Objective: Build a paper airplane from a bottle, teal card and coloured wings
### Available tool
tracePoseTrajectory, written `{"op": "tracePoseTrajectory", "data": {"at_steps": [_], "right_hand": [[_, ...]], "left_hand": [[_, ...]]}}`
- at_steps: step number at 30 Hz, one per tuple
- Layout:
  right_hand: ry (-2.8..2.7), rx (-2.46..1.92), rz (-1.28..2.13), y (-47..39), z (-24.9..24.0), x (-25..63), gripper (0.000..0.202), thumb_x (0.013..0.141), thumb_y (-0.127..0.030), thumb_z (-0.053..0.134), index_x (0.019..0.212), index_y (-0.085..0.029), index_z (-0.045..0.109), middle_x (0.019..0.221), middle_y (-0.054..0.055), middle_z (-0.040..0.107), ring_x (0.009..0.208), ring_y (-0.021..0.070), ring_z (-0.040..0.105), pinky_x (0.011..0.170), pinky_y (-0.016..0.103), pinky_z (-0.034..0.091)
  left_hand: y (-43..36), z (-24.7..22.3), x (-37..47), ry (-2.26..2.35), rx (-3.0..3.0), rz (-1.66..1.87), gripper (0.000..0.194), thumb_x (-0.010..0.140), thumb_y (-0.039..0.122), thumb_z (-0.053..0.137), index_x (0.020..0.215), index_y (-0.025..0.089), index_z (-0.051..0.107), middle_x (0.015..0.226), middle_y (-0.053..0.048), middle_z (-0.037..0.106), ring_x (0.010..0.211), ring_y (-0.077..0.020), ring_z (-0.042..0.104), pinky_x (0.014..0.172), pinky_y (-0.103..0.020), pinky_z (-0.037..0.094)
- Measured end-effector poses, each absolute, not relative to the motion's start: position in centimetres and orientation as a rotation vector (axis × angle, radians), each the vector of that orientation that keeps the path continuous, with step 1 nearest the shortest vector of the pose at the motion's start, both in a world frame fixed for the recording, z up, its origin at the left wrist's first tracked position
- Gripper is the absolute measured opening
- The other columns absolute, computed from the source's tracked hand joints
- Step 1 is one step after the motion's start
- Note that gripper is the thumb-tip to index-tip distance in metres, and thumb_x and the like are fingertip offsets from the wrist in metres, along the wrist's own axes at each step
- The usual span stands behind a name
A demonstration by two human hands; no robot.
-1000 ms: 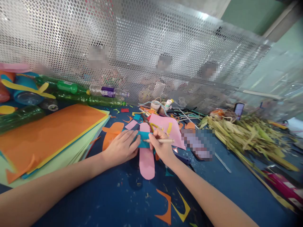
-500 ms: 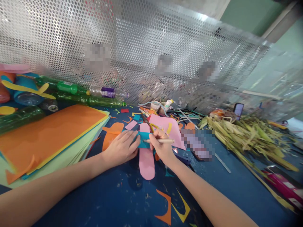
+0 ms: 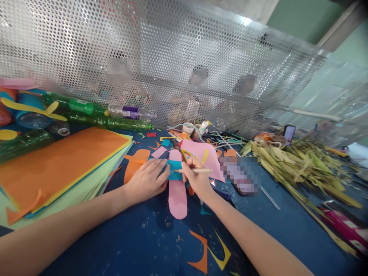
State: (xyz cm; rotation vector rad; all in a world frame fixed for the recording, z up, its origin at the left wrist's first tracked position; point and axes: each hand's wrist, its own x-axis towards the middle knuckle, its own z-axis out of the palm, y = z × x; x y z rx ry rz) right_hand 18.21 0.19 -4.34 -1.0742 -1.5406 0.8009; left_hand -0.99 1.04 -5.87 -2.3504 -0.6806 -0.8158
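My right hand (image 3: 197,174) is closed around a beige pen (image 3: 204,171), its tip pointing left onto a small blue piece of paper (image 3: 174,165). My left hand (image 3: 149,177) grips the left edge of that paper, fingers together over it and thumb below. Beneath the blue piece lies a long pink paper strip with rounded ends (image 3: 178,201). Scissors with yellow handles (image 3: 185,153) rest just behind my hands, partly covered. An orange paper shape (image 3: 132,170) lies beside my left hand. A larger pink sheet (image 3: 214,161) is behind my right hand.
A stack of coloured paper (image 3: 66,161) fills the left, with plastic bottles (image 3: 130,112) behind it. Dry husks (image 3: 307,165) are piled at right, near a propped phone (image 3: 289,134). Orange scraps (image 3: 202,251) lie in front. People sit beyond the perforated metal screen (image 3: 169,50).
Both hands keep almost the same place; the pen has shifted very slightly over the blue paper. Behind the screen, the people's heads have moved a little.
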Motion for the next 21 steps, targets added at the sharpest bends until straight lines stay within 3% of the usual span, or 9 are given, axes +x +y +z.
{"op": "tracePoseTrajectory", "data": {"at_steps": [15,21], "right_hand": [[-1.514,-1.064,0.816,0.3,-4.56,18.34,0.032,0.087,-0.034,0.05,0.06,-0.023,0.037,0.039,-0.008,0.044,0.037,0.0095,0.041,0.045,0.024,0.037],[-1.518,-1.059,0.767,0.54,-4.71,18.59,0.032,0.086,-0.025,0.049,0.057,-0.023,0.034,0.037,-0.009,0.039,0.036,0.0087,0.037,0.044,0.023,0.033]], "left_hand": [[1.06,-6.05,-1.07,-0.697,-2.372,-0.814,0.031,0.081,0.019,0.053,0.111,0.009,0.056,0.112,-0.019,0.063,0.104,-0.0293,0.06,0.091,-0.045,0.049],[1.02,-6.03,-1.06,-0.693,-2.367,-0.807,0.031,0.081,0.018,0.053,0.11,0.009,0.057,0.111,-0.019,0.063,0.104,-0.0295,0.06,0.091,-0.045,0.049]]}}
